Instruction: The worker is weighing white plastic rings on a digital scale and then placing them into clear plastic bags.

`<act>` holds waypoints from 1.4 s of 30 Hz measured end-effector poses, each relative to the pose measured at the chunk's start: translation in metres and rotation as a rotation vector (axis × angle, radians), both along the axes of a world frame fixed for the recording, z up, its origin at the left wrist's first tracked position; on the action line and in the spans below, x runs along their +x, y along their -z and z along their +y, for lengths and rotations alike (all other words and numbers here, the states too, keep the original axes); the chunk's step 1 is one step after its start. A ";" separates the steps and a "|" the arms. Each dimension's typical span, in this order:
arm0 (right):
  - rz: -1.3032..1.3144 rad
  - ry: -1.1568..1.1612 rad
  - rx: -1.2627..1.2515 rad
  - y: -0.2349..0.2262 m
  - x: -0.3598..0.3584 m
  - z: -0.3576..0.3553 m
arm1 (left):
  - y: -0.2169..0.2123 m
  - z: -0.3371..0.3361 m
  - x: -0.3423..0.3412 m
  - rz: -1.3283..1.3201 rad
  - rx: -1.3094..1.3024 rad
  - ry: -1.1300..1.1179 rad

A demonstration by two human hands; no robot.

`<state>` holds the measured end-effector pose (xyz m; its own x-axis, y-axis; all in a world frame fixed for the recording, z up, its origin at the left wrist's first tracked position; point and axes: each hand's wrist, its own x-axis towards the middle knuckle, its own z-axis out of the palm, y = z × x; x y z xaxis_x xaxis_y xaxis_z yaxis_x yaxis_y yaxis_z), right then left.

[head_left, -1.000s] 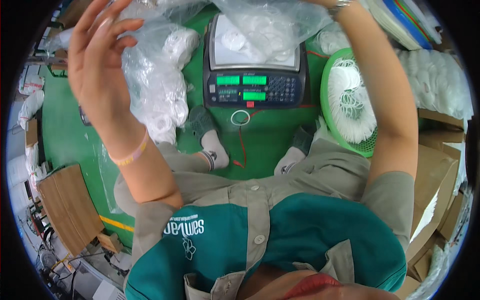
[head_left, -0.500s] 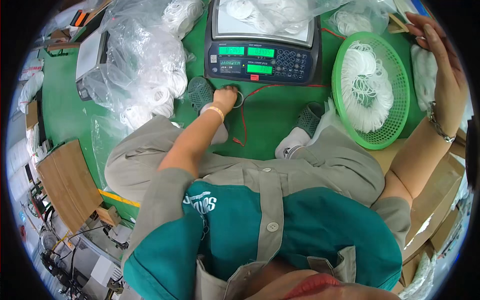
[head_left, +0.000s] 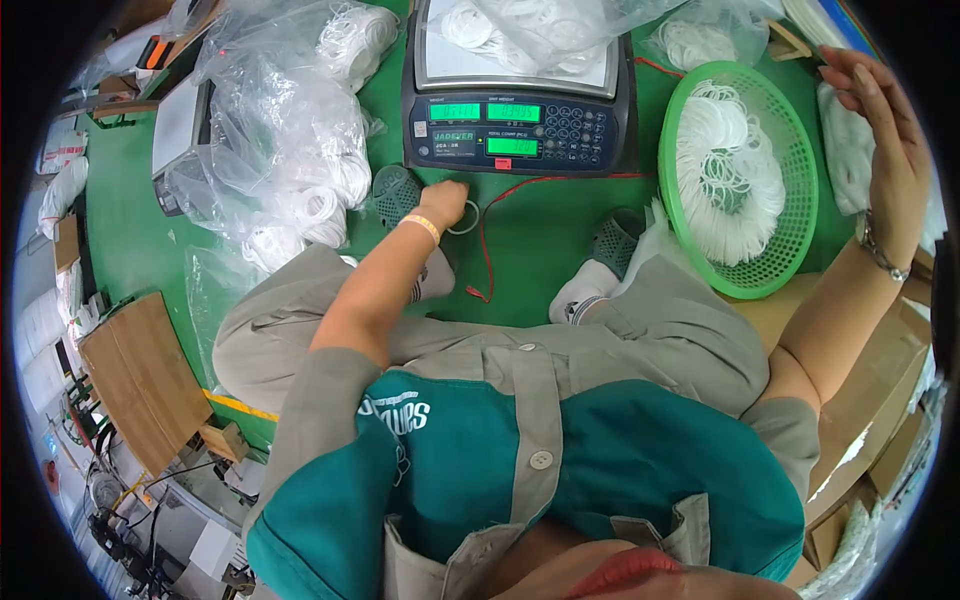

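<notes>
My left hand (head_left: 444, 203) reaches down to the green floor just in front of a dark counting scale (head_left: 520, 120). Its fingers are closed on a small white ring (head_left: 466, 219) lying there beside a red wire (head_left: 500, 195). My right hand (head_left: 882, 125) is raised at the far right with its fingers spread and nothing in it, past the rim of a green basket (head_left: 790, 250) filled with white rings. A clear bag of white rings (head_left: 520, 28) lies on the scale's pan.
A heap of clear plastic bags with white rings (head_left: 300, 160) lies left of the scale. My feet in grey sandals (head_left: 610, 240) rest on the floor. Cardboard sheets (head_left: 140, 380) lie at the left and cardboard boxes (head_left: 870, 400) at the right.
My left hand has dropped from up high at the left down to the ring by the scale. My right arm has swung from above the scale out to the right.
</notes>
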<state>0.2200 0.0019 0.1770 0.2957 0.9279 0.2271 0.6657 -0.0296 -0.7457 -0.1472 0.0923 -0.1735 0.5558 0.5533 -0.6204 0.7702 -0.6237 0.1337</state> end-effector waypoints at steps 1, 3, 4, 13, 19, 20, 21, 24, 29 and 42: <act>0.025 -0.030 -0.009 0.001 0.000 0.003 | -0.001 0.008 -0.005 0.002 -0.010 0.028; 0.022 -0.002 -0.064 0.012 0.016 0.008 | -0.023 0.019 0.010 -0.005 -0.091 0.073; 0.019 0.011 -0.064 0.024 0.030 0.011 | -0.035 0.023 0.015 -0.043 -0.140 0.073; 0.335 0.403 -0.556 0.232 0.158 -0.032 | -0.081 0.025 0.054 -0.377 -0.522 -0.058; -0.134 0.601 -0.773 0.341 0.179 -0.072 | -0.095 0.008 0.079 -0.483 -0.576 -0.022; -0.070 0.606 -0.799 0.345 0.189 -0.079 | -0.094 0.007 0.081 -0.489 -0.588 -0.034; -0.115 0.549 -0.825 0.352 0.193 -0.087 | -0.093 0.006 0.083 -0.495 -0.601 -0.044; -0.416 0.360 -0.978 0.356 0.163 -0.087 | -0.102 0.005 0.095 -0.429 -0.634 -0.048; -0.484 0.354 -1.048 0.360 0.121 -0.087 | -0.099 0.003 0.113 -0.405 -0.663 -0.048; 0.618 0.701 -0.145 0.302 0.177 -0.113 | -0.316 0.037 0.133 -1.401 0.350 0.128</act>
<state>0.3972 -0.1110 -0.1245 0.8263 0.4997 -0.2598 -0.0506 -0.3935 -0.9179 -0.0145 0.1295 0.1422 0.6373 0.4608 0.6177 0.0749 -0.8348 0.5455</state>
